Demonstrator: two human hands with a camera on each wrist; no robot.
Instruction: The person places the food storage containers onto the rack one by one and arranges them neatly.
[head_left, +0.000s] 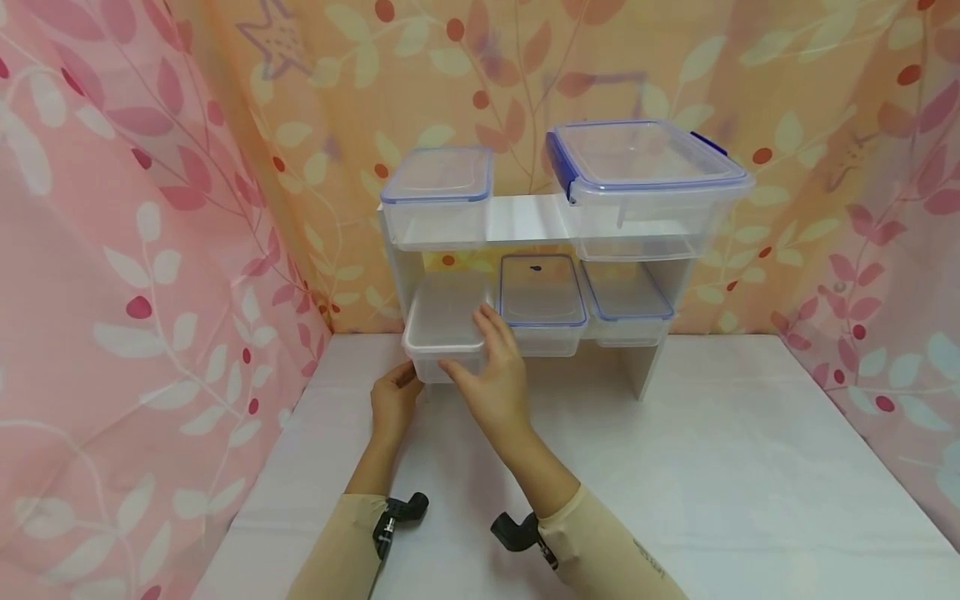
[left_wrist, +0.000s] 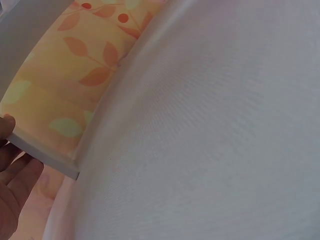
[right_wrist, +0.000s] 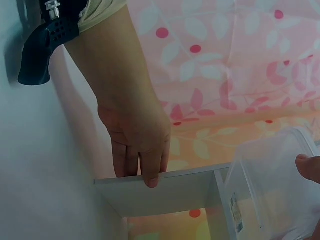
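A white two-tier shelf (head_left: 525, 218) stands on the table. My left hand (head_left: 393, 406) grips the lower part of its left side panel (right_wrist: 160, 192), with the thumb on one face and the fingers on the other. On the left of the lower tier sits a clear plastic food container (head_left: 450, 333) with a whitish, frosted-looking lid. My right hand (head_left: 498, 379) holds that container at its right front corner, thumb on the front wall and fingers along the right side. In the right wrist view only the thumb (right_wrist: 309, 167) and part of this hand show.
Two blue-rimmed food containers stand beside it on the lower tier, one in the middle (head_left: 543, 300) and one at the right (head_left: 628, 302). On top are a smaller container (head_left: 437, 187) and a large clip-lid one (head_left: 652, 175). Patterned curtains (head_left: 135, 250) enclose the white table (head_left: 712, 467).
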